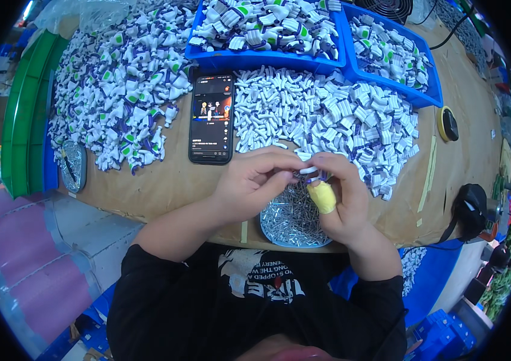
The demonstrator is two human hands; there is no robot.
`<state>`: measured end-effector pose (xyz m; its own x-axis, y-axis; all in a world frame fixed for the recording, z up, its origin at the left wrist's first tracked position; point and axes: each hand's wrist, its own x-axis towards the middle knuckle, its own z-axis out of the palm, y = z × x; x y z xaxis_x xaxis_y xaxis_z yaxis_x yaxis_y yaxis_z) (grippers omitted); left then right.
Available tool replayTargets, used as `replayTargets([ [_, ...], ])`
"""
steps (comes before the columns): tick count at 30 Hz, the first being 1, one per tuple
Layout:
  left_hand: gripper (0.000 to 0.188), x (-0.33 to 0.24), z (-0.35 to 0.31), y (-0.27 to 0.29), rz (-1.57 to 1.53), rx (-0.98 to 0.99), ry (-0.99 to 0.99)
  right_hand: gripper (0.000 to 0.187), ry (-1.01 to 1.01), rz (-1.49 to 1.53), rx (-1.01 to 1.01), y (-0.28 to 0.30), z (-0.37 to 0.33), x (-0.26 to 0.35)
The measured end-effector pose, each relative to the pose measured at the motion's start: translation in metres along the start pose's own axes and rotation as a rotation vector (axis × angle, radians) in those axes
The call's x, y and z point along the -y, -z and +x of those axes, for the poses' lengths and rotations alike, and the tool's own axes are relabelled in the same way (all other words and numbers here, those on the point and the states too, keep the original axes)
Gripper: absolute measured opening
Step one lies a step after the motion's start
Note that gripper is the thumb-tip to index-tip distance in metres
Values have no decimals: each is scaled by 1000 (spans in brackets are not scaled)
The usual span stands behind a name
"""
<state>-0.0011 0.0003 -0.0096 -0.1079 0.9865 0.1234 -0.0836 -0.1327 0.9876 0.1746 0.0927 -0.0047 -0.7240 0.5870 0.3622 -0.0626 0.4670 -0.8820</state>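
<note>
Above a tray of small metal pins (291, 219) my two hands meet. A small white and purple plastic part (308, 171) is pinched in my right hand (347, 195), whose thumb is wrapped in yellow tape (322, 197). My left hand (252, 180) comes in from the other side, its thumb and index finger closed near the same part; whatever sits between these fingertips is too small to make out. Just beyond my hands lie a heap of short white curved pieces (261, 102) and a heap of white and purple blocky pieces (358, 120).
A phone (211, 120) with a lit screen leans near the table's middle. Left of it spreads a large pile of white, purple and green parts (123, 78). Blue bins (267, 62) stand behind. Tape roll (447, 124) lies right; a metallic dish (74, 165) and green crate (24, 120) stand left.
</note>
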Motion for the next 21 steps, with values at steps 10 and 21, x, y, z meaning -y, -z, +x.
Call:
replayTargets([
  [10, 33, 6, -1, -1, -125, -140, 53, 33, -174, 311, 134, -2, -7, 0],
  [21, 52, 11, -1, -9, 358, -85, -281, 27, -251, 207, 207, -1, -2, 7],
])
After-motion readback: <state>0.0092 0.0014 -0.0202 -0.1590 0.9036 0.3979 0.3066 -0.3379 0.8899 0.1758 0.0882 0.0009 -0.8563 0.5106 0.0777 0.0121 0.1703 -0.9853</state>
